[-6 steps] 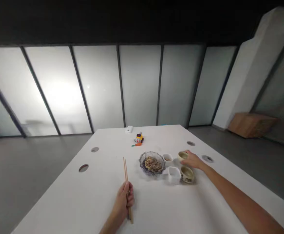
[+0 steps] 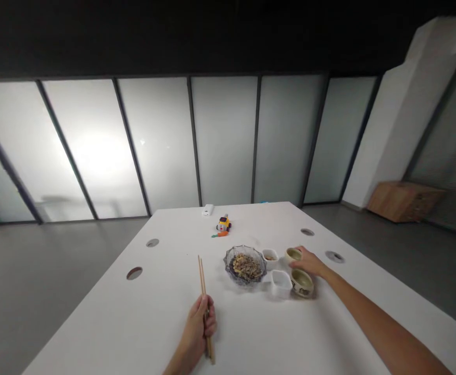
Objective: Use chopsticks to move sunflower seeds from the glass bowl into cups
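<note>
My left hand [image 2: 202, 322] is closed around a pair of wooden chopsticks [image 2: 201, 276], their thin ends pointing away from me. At the right, my right hand [image 2: 309, 261] grips the far ceramic cup [image 2: 292, 254], fingers around its rim and side. Just nearer stands a second ceramic cup [image 2: 302, 284] with dark marks on its outside. Left of the cups are a square white container [image 2: 281, 284] and a smaller white dish [image 2: 270, 258] with some brownish bits in it. A scalloped glass bowl [image 2: 230, 270] holds a heap of striped seeds and paler pieces.
Beyond the bowl on the white table [image 2: 134, 323] are a yellow toy car [image 2: 223, 224], an orange toy carrot [image 2: 222, 234] and a white device [image 2: 208, 210]. Round holes [image 2: 134, 273] pierce the tabletop on both sides. A cardboard box [image 2: 403, 201] sits on the floor at right.
The view has shifted slightly, so the table's things appear a little lower. Both hands keep their grips, and nothing else has visibly moved.
</note>
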Action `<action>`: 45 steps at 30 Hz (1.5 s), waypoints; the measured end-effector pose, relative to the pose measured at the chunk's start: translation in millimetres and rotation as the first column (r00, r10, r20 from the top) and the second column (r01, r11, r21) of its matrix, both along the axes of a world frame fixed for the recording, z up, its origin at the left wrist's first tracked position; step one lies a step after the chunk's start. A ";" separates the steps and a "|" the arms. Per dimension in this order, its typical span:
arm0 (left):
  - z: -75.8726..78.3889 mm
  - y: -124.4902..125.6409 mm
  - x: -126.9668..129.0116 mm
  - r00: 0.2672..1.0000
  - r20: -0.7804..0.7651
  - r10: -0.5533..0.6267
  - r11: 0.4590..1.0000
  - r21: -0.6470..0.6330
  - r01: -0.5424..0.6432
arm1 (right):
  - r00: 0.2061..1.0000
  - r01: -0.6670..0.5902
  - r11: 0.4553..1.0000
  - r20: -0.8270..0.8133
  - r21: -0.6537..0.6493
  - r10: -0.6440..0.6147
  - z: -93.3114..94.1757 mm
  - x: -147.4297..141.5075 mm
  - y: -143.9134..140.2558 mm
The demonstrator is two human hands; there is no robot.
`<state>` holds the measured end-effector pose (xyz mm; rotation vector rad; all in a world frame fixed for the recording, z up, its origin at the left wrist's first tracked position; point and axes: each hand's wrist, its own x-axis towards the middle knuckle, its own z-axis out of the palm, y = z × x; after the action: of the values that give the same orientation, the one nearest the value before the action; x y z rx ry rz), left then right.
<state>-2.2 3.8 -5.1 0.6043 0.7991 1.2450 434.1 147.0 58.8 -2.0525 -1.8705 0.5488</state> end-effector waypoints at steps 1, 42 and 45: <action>-1.0 0.7 -0.3 1.000 0.002 0.000 1.000 -0.001 0.000 | 1.000 -0.003 1.000 0.008 0.000 0.003 -0.8 -1.3 -0.3; -1.0 4.6 4.5 1.000 0.015 0.001 1.000 -0.007 -0.001 | 0.594 -0.717 0.690 0.604 0.098 0.531 80.3 -132.7 10.1; -0.8 4.8 5.2 1.000 0.013 -0.002 1.000 -0.004 0.002 | 0.543 -0.757 0.647 0.640 0.093 0.543 81.2 -141.6 6.5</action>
<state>3.1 8.6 -5.9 0.5927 0.7902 1.2443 292.5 153.4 139.9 -1.2443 -2.8639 -0.3306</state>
